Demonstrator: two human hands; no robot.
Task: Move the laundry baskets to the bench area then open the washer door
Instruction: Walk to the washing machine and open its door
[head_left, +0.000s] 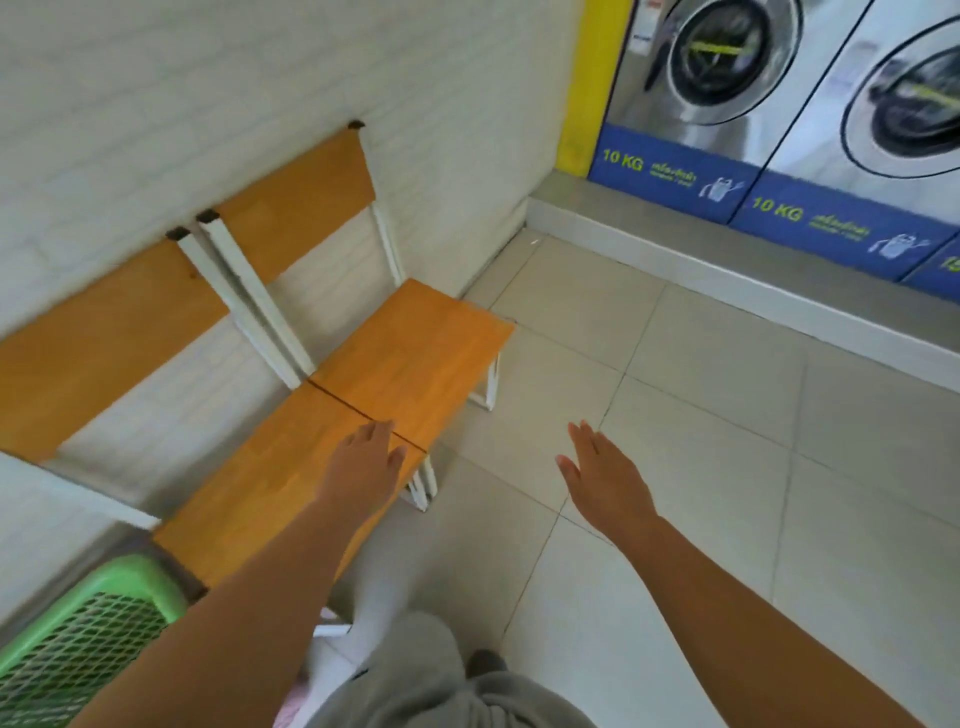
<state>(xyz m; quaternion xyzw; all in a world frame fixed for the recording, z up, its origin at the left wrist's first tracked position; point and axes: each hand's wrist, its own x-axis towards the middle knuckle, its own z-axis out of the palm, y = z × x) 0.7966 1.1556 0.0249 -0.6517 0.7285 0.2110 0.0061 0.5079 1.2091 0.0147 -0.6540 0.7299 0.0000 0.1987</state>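
A green mesh laundry basket (88, 634) sits at the bottom left, on the near end of the wooden bench (291, 467). My left hand (363, 462) hovers flat over the bench seat, fingers apart, holding nothing. My right hand (605, 475) is open over the tiled floor, to the right of the bench. Two front-loading washers stand at the top right; the left washer's round door (722, 57) and the right washer's door (914, 104) both look shut.
A second bench section (415, 343) continues toward the corner, both against a white brick wall (208, 104). A raised grey step (727, 270) runs under the washers, beside a yellow post (592, 88). Pale floor tiles (727, 467) spread right. My grey-trousered leg (415, 675) is below.
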